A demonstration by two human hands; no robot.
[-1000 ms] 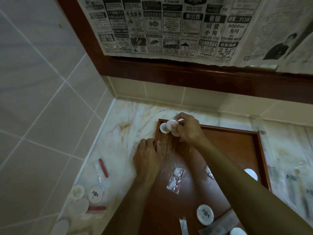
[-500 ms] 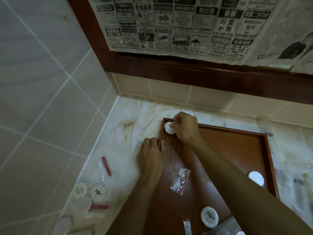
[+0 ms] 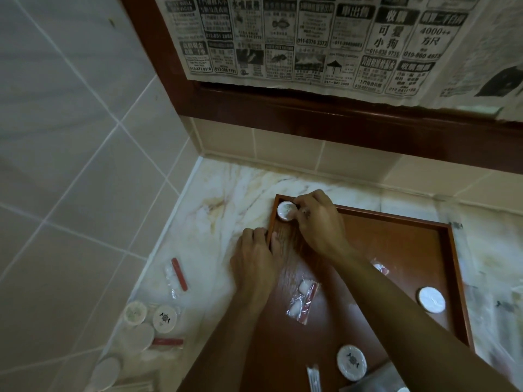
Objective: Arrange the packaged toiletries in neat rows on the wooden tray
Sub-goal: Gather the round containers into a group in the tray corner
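Note:
The wooden tray [image 3: 402, 222] lies on the marble counter. In its far left corner sits a round white packaged soap [image 3: 286, 211]. My right hand [image 3: 319, 222] pinches that soap with curled fingers. My left hand [image 3: 256, 260] grips the tray's left rim, thumb inside. More toiletries lie on the tray: a clear packet with a red strip [image 3: 302, 301], a small packet [image 3: 380, 268], and round white soaps at the right [image 3: 431, 299] and near front [image 3: 351, 363].
Left of the tray on the counter [image 3: 226, 205] lie a red-strip packet [image 3: 177, 275] and several round white soaps [image 3: 164, 318]. Tiled walls close the corner at left and back. Newspaper [image 3: 311, 38] hangs over a dark wooden frame above.
My right hand has lowered the round soaps it held into the tray's far left corner; only one disc shows now. My left hand stays on the rim. The camera moved slightly.

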